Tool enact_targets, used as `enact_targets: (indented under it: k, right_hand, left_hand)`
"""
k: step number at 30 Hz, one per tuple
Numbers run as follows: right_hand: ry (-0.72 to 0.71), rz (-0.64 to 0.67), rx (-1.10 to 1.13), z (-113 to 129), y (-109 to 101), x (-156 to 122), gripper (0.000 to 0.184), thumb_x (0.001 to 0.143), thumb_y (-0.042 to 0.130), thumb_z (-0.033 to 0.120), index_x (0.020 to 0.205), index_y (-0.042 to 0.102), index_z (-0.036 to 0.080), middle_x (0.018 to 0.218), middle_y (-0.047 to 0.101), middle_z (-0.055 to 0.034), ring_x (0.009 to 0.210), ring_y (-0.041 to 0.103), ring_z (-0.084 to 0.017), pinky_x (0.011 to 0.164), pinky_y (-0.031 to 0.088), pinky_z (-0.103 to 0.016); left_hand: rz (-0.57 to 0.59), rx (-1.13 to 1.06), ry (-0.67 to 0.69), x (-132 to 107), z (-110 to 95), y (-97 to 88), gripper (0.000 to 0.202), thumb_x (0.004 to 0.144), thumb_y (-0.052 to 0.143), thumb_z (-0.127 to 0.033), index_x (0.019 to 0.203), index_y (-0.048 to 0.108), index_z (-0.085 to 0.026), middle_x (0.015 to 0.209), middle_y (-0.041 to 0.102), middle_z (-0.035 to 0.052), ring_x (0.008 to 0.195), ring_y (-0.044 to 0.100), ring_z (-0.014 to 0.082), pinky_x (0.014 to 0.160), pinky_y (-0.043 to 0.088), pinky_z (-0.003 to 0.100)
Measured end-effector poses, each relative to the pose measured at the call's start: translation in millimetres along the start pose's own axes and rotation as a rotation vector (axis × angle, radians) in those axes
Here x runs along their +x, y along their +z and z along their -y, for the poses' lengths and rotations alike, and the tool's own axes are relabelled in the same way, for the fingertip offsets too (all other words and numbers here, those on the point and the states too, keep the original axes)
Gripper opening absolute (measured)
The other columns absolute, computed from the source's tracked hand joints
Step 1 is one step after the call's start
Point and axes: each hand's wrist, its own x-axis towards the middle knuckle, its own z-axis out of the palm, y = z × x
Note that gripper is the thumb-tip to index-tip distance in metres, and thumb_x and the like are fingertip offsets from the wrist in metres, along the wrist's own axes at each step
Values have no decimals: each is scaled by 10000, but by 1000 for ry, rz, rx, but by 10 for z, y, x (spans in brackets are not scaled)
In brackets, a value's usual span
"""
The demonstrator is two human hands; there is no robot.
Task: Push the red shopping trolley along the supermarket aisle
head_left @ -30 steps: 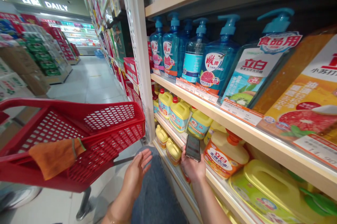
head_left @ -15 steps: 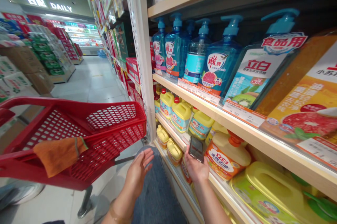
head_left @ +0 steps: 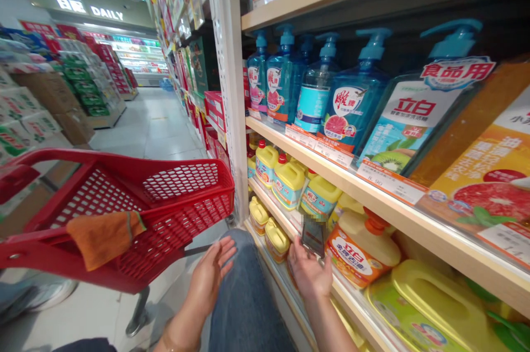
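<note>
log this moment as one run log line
left hand: open, empty | right hand: holding smartphone | beside: red shopping cart | yellow plastic jugs

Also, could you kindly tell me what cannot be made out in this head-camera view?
In the head view:
The screen of the phone in the right hand: partly covered by a pixelated patch.
Fine print on the shelf tag: too small and blurred.
Anything behind the yellow jugs: hidden by them.
The red shopping cart beneath the orange cloth: hidden by the cloth.
The yellow-green containers: cut off by the lower right edge.
</note>
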Motion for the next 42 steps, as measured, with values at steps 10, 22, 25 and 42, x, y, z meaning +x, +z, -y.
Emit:
enact_targets:
  k: [10, 22, 25, 42]
  right_hand:
    - [169, 345, -492, -1151, 599, 61, 360, 850, 634, 358, 1198, 581, 280, 1302, 580, -61, 1191, 553, -228, 973, 450, -417]
    - [-570, 1452, -1655, -3414, 2586, 202, 594, 851, 489, 163, 1432, 363, 150, 1515, 310, -139, 1400, 257, -246, 1142, 216, -469]
    - [-646, 1477, -1776, -3588, 2570, 197, 584, 871, 475, 195, 1435, 335, 129, 1466, 383, -153, 1344, 334, -255, 1106, 261, -457]
    - [-723, 1392, -1907, -3675, 2543, 349, 358, 915, 459, 223, 1272, 444, 210, 1178, 564, -81, 1080, 480, -233, 938, 339, -370]
  left_hand:
    - [-612, 306, 871, -269, -1095, -1725, 196, 769, 659, -260, 962, 671, -227, 1017, 659, 54, 1084, 565, 243, 982, 422, 327]
    - [-335, 565, 1007, -268, -2012, -1932, 281, 705, 603, -17, 888, 680, -217, 1166, 647, 128, 1344, 396, 260, 1184, 161, 402]
    - [-308, 535, 974, -222, -2041, -1948, 298, 690, 604, -5, 883, 672, -221, 1210, 632, 133, 1390, 329, 255, 1188, 142, 415]
    - [-627, 1247, 1214, -331, -2595, -2926, 375, 703, 711, -513, 902, 627, -206, 1152, 624, 161, 1323, 367, 355, 1139, 175, 462]
